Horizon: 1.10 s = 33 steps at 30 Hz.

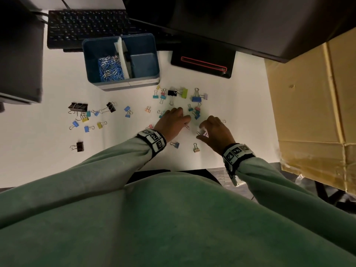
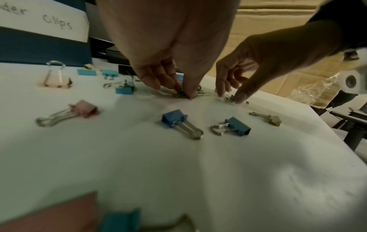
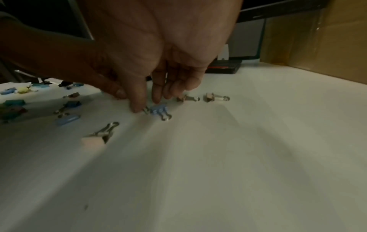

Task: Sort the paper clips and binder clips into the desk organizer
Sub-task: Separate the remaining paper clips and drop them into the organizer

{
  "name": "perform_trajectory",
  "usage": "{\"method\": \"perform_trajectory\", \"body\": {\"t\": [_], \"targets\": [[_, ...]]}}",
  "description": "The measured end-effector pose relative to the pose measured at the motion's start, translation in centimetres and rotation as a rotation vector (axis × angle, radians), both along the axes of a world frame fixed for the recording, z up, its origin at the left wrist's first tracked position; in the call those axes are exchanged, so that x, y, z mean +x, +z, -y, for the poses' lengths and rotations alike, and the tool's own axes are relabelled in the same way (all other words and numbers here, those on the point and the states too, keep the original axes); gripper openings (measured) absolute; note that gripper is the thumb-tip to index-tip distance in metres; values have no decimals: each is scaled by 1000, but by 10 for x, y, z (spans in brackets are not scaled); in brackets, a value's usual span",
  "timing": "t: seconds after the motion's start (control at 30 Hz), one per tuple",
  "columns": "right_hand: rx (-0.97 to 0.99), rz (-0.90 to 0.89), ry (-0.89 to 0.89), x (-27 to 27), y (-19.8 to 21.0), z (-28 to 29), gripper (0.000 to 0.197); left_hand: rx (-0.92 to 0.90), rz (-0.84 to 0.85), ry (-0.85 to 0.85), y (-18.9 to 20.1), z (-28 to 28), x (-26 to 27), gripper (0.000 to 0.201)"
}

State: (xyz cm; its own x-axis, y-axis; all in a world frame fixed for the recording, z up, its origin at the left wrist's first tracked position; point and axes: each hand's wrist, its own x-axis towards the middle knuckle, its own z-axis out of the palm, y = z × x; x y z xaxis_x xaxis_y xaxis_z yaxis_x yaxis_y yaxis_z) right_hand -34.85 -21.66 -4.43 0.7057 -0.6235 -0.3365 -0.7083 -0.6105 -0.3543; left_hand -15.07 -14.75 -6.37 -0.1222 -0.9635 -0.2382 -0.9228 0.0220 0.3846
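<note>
A small green clip (image 2: 181,93) with wire loops is pinched between the thumb and fingertips of the left hand (image 1: 173,120) and lies on the table (image 1: 48,160), right under the downturned fingers. A small blue binder clip (image 3: 160,109) with bent wire handles lies on the table at the tips of the right hand (image 1: 216,132); its wire is touched by the thumb and a finger is set at its far side, but whether it is actually gripped cannot be told. Both hands are held palm down, fingers curled toward the surface, side by side and close together, with tagged bands worn on the wrists above pale green sleeves. Many more binder clips (image 1: 196,97), folded metal bodies in blue, teal, pink, yellow and black with silver wire handles, are scattered over the smooth white table around and to the left of the hands. The blue organizer (image 1: 154,60), a box with rounded corners, stands beyond the hands near a dark keyboard (image 1: 86,26); a heap of blue and silver paper clips (image 1: 110,69) is seen in its left compartment, parted from the right one by a white divider. A brown cardboard box (image 1: 312,112) stands at the right.
</note>
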Motion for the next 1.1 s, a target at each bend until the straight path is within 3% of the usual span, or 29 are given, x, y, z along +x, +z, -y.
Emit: {"method": "perform_trajectory", "body": {"t": [0.2, 0.27, 0.37, 0.43, 0.5, 0.6, 0.67, 0.73, 0.9, 0.97, 1.1], "targets": [[134, 47, -56, 12, -6, -4, 15, 38, -28, 84, -2, -7, 25, 11], [226, 137, -158, 12, -1, 0, 10, 18, -63, 103, -6, -11, 32, 10], [421, 300, -451, 7, 10, 9, 4, 19, -122, 187, -4, -15, 40, 14], [484, 395, -580, 1, 14, 15, 23, -18, -141, 215, 0, -18, 38, 18], [494, 407, -586, -6, 15, 19, 37, -53, -114, 151, 3, -18, 30, 23], [550, 346, -620, -8, 12, 17, 34, 0, -26, 65, 3, -11, 15, 36], [528, 293, -632, -3, 8, 13, 23, 33, 40, 29, 1, -7, 5, 33], [386, 212, -561, 7, 6, 11, 12, 42, 57, 15, 1, -5, -1, 24], [170, 98, -402, 41, -5, 19, 35, 36, 23, 6, 3, -10, 3, 12], [130, 3, -344, 50, -9, 22, 43, 37, -46, 48, 8, -13, 9, 7], [171, 66, -450, 57, -3, 24, 26, 104, -278, 257, 20, -21, 25, 6]]}}
